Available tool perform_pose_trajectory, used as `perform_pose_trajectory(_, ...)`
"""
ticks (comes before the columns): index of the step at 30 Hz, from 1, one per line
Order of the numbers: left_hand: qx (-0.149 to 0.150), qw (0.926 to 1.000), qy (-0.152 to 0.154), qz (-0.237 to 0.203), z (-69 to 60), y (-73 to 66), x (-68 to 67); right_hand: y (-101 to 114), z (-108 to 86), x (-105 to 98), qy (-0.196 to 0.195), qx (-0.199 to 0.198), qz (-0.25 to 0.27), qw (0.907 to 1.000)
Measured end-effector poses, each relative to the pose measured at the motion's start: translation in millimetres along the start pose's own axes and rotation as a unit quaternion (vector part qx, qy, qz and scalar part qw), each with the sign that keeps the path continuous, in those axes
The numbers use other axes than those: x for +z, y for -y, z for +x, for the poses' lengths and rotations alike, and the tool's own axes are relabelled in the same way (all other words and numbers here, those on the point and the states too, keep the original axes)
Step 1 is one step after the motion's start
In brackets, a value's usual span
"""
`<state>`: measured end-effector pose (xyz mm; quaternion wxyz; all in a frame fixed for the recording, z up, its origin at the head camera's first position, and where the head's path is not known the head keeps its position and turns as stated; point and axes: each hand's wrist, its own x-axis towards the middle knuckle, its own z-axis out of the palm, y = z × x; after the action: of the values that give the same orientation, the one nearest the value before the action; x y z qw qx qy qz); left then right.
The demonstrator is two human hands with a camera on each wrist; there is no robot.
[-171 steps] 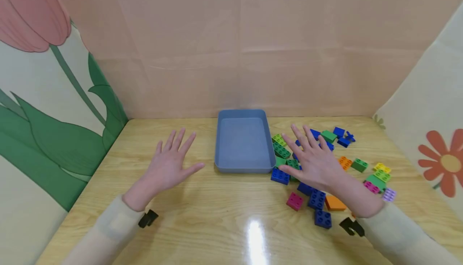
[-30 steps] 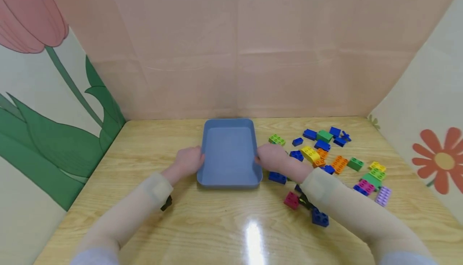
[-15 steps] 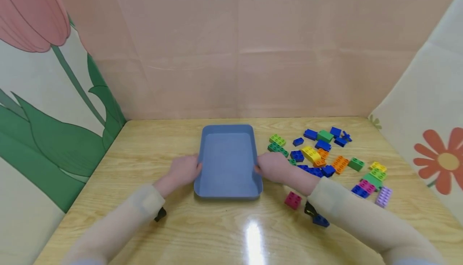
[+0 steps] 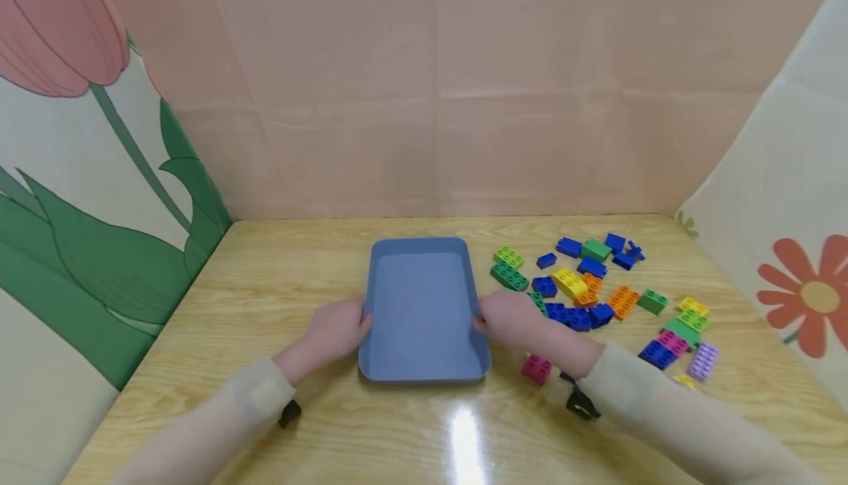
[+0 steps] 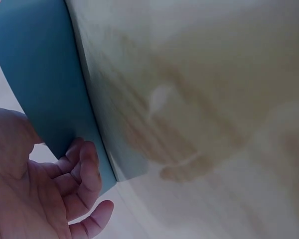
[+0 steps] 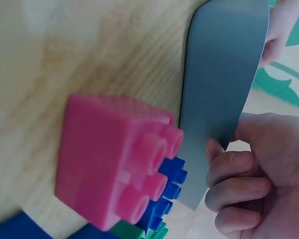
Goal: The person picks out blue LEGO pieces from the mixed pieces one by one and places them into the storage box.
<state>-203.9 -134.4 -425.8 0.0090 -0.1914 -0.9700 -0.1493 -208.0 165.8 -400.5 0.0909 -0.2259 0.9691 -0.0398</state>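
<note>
One tray [image 4: 424, 308] now sits nearer on the worktop [image 4: 397, 433] than before, left hand [image 4: 336, 327] and right hand [image 4: 513, 319] pinching opposite sides; two pink bricks [image 4: 536, 369] and one lilac brick [image 4: 703, 361] lie to its right.

Tray [image 5: 45, 64] cut off in left wrist view, green brick [image 4: 538, 301] partly behind right hand [image 4: 513, 317]
</note>
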Motion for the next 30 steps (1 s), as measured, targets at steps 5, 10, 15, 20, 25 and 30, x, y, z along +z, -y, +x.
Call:
perform_pose_trajectory(5, 0.007, 0.9999, -0.01, 0.008, -6.3, -3.1, 0.5, 2, -7.5, 1, -0.019, 0.002, 0.012, 0.9998)
perform_pose_trajectory(10, 0.008, 0.9997, -0.006, 0.021, -8.9, -5.3, -0.2, 4, -13.0, 2, -0.02, 0.004, 0.007, 0.9998)
perform_pose_trajectory(15, 0.005, 0.9999, 0.016, 0.0, -8.5, -5.0, -4.0, 7, -15.5, 2, -0.012, -0.001, -0.001, 0.9999)
perform_pose_trajectory(20, -0.031, 0.9969, 0.065, -0.033, 7.8, 1.0, -8.9, 8, -15.1, 0, -0.004, -0.002, -0.014, 0.9999)
perform_pose_trajectory(25, -0.06, 0.9917, 0.106, -0.04, 35.0, 7.3, -11.0, 8, -13.4, 1, 0.004, 0.007, -0.025, 0.9996)
perform_pose_trajectory(30, -0.081, 0.9856, 0.143, -0.04, 52.6, 10.5, -11.1, 9, -11.5, 3, 0.005, 0.009, -0.03, 0.9995)
